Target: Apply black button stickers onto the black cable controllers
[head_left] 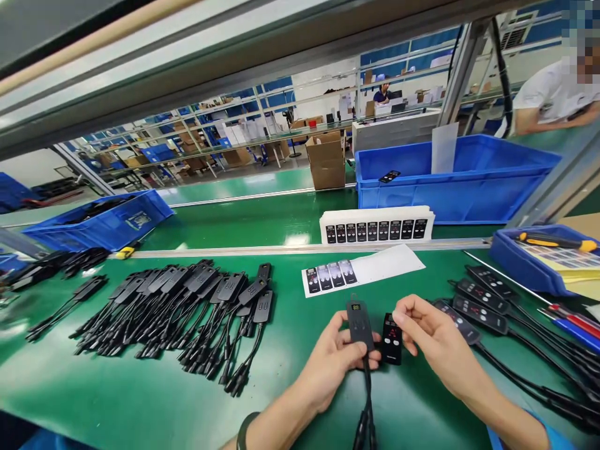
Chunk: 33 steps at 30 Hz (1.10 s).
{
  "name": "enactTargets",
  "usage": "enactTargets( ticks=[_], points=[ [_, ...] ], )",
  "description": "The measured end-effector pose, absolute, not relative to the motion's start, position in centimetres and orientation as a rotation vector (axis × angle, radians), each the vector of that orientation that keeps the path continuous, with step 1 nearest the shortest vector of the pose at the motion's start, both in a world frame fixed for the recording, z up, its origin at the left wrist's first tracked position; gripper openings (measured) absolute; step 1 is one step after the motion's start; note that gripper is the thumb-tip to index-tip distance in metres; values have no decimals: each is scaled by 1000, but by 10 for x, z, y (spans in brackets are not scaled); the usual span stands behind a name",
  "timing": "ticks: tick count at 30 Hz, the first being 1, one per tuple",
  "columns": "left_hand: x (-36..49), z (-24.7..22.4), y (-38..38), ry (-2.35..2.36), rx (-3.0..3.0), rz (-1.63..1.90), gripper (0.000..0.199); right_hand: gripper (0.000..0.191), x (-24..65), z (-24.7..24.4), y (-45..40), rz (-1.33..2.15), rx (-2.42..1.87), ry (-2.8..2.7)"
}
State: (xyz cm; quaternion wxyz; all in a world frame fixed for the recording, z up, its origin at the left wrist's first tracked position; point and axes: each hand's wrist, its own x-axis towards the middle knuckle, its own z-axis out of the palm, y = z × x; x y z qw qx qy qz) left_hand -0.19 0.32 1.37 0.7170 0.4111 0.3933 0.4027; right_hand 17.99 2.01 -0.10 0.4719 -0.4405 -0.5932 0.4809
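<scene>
A black controller (pixel 359 322) with a small lit display is gripped upright in the left hand (pixel 330 362), thumb across its lower body, its cable hanging down toward the near edge of the green table (pixel 281 375). Just right of the controller, and touching it, a black label sticker (pixel 391 337) with red marks is pinched by the fingertips of the right hand (pixel 434 340), which is closed on its upper edge.

Beyond the controller, a white backing sheet (pixel 360 269) with four stickers left on it lies flat on the table. Farther behind it, a stack of sticker sheets (pixel 377 226) stands before a large blue bin (pixel 459 175). Left of the controller, a wide pile of unlabelled black controllers (pixel 173 312) with cables is spread out. Right of the controller, labelled units (pixel 482 300) are laid in a row, near a small blue tray (pixel 539 256) with a yellow-handled screwdriver (pixel 553 240). At the far right, beyond the blue bin, another person in a white shirt (pixel 553 94) is seen.
</scene>
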Motion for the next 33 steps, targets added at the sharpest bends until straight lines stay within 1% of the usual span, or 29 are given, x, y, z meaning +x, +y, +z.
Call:
enactTargets(
  ticks=[7,12,20,33],
  points=[
    [2,9,-5,775,989,764,66,38,179,6,19,1062,-1058,-1521],
    [3,8,-6,765,944,719,72,36,176,0,14,1119,-1084,-1510],
    [2,7,-6,726,956,702,71,37,175,-5,11,1156,-1118,-1494],
    [4,2,-10,730,1107,764,63,33,174,-8,11,1043,-1192,-1494]
  ],
)
